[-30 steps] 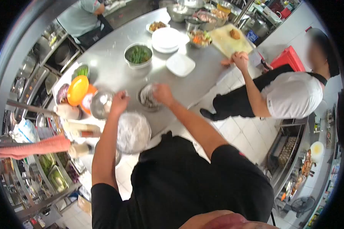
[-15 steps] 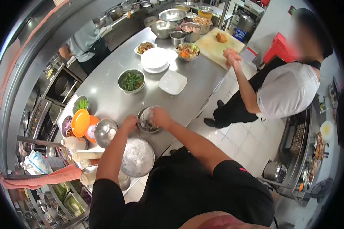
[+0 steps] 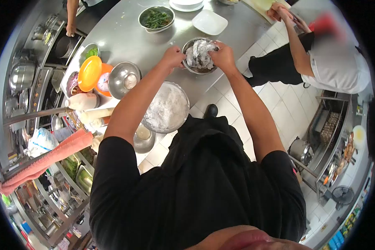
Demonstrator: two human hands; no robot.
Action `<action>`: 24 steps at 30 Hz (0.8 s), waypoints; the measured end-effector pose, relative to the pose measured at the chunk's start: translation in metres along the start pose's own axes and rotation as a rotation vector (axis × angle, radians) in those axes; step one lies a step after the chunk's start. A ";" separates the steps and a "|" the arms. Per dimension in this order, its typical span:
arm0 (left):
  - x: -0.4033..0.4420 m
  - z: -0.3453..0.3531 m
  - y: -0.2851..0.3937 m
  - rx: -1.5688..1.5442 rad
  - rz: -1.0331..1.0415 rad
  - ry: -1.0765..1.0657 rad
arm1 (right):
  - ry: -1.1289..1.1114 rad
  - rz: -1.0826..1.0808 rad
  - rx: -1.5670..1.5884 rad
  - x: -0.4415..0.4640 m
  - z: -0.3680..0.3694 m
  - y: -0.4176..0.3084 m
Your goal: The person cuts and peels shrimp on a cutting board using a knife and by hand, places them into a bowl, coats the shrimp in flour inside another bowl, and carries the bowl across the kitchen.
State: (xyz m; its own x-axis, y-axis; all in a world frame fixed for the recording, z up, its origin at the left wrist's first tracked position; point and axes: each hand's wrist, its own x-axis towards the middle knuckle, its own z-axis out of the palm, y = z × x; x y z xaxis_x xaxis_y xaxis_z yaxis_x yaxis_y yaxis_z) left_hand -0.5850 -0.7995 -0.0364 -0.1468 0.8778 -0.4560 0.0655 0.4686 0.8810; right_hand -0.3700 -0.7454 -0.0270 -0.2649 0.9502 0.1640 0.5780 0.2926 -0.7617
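Note:
A small metal bowl sits near the edge of the steel table, with dark contents partly showing. Crumpled, shiny clear-looking plastic film bunches up over its opening. My left hand is closed at the bowl's left rim. On the right side, my right hand pinches the film at the rim; its fingertips are partly hidden. Nearer to me, under my left forearm, stands a large metal bowl of white powder.
An empty-looking steel bowl, an orange lid and bottles stand to the left. Farther back are a bowl of chopped greens and a square white dish. A co-worker stands at right; another person's arm shows top left.
My view has tipped downward, so the table sits higher in frame. The film now bunches up more above the small bowl, and my right hand is at the bowl's right side.

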 end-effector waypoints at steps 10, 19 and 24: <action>-0.053 0.153 0.037 0.074 0.011 -0.193 | 0.054 0.054 -0.163 -0.096 -0.152 0.034; -0.087 0.388 0.040 0.123 -0.023 -0.428 | 0.079 0.214 -0.257 -0.206 -0.326 0.153; -0.093 0.549 0.044 0.129 -0.031 -0.530 | 0.252 0.366 -0.275 -0.251 -0.449 0.227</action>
State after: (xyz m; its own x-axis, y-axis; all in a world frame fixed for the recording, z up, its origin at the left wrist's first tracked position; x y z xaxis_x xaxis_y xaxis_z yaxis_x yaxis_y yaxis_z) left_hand -0.0268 -0.8054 -0.0244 0.3649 0.7778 -0.5118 0.1945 0.4739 0.8589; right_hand 0.1743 -0.8696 0.0407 0.1670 0.9819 0.0891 0.7885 -0.0788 -0.6099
